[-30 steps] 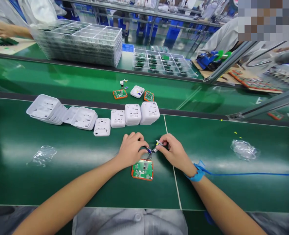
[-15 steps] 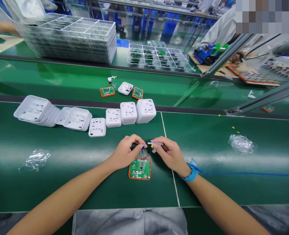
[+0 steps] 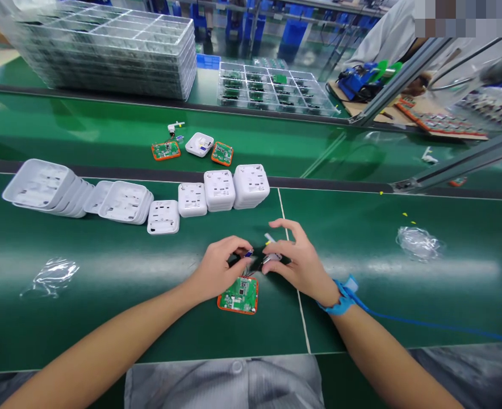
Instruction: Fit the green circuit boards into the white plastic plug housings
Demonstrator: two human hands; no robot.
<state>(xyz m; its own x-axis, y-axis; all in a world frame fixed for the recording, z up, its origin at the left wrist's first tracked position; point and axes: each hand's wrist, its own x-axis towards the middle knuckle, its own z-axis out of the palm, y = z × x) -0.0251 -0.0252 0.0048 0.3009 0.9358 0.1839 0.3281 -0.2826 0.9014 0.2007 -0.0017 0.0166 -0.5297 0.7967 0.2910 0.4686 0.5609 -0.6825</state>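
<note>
Beyond the near edge of the bench lies a green circuit board (image 3: 239,295) in an orange frame, with thin dark wires running up from its far side. Between the thumb and fingers of my left hand (image 3: 222,262) is a small blue-and-silver part (image 3: 248,253), partly covered by the fingertips. My right hand (image 3: 301,260) has its thumb and a finger around a small white part (image 3: 272,258) with a yellow bit; its index finger is lifted away. A blue wrist strap (image 3: 340,301) is on my right wrist.
Stacked white plastic housings (image 3: 219,190) stand behind my hands, with more housings (image 3: 42,184) at left. On the belt move two orange-framed boards (image 3: 166,150) and a white housing (image 3: 199,144). Clear bags (image 3: 419,243) lie at both sides. Divided trays (image 3: 106,51) are stacked beyond.
My right index finger has lifted and spread, and the white part has turned in that hand. My left hand keeps its pinch. The boards and housing on the belt have shifted left.
</note>
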